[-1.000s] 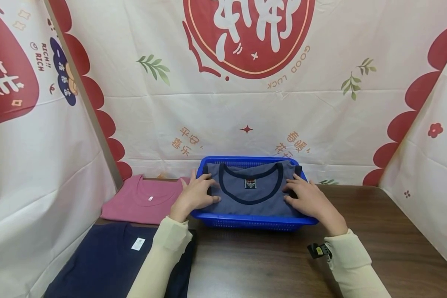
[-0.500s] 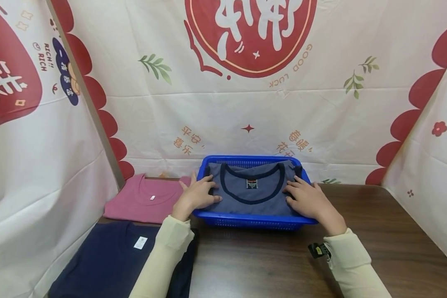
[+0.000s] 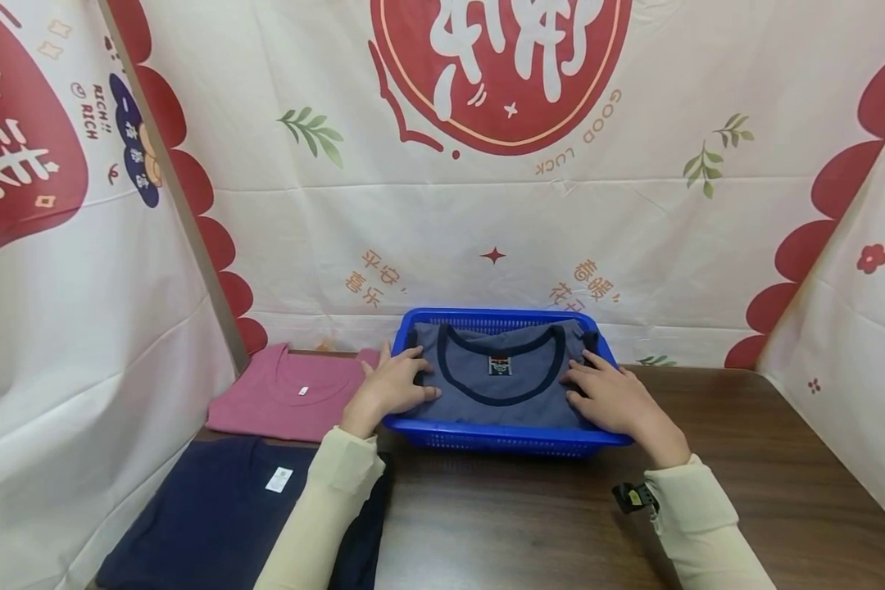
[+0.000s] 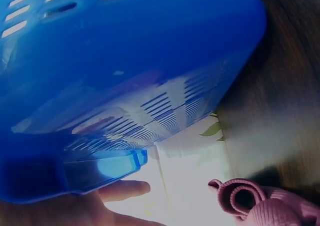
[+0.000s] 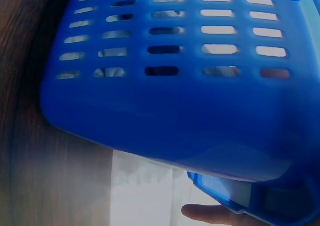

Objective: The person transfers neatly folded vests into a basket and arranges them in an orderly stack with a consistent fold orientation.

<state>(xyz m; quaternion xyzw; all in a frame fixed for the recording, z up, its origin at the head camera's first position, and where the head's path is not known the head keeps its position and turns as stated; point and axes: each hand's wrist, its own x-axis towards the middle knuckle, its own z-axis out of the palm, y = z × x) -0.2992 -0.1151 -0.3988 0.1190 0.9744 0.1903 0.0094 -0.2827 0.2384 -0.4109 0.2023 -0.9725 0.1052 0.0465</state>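
Observation:
A grey T-shirt [image 3: 501,389] with a dark neckband and a woven neck label lies folded inside a blue plastic basket [image 3: 509,438]. Its neckline faces up. My left hand [image 3: 389,387] reaches over the basket's left rim, fingertips resting on the shirt's left side. On the opposite side my right hand [image 3: 614,395] lies across the right rim, with loosely spread fingers touching the shirt's right edge. In both wrist views the slotted outer wall of the basket [image 4: 125,55] fills most of the picture, and some fingers [image 5: 205,213] show past its rim.
A folded pink T-shirt [image 3: 295,410] lies left of the basket, close to the back cloth [image 3: 442,221]. Nearer me, a folded navy T-shirt [image 3: 199,508] with a white tag is partly under my left sleeve [image 3: 332,492]. Everything rests on a brown wooden table [image 3: 501,524].
The view has shifted slightly, moving the scene a little to the right. Both hands stay on the T-shirt and the basket's rims.

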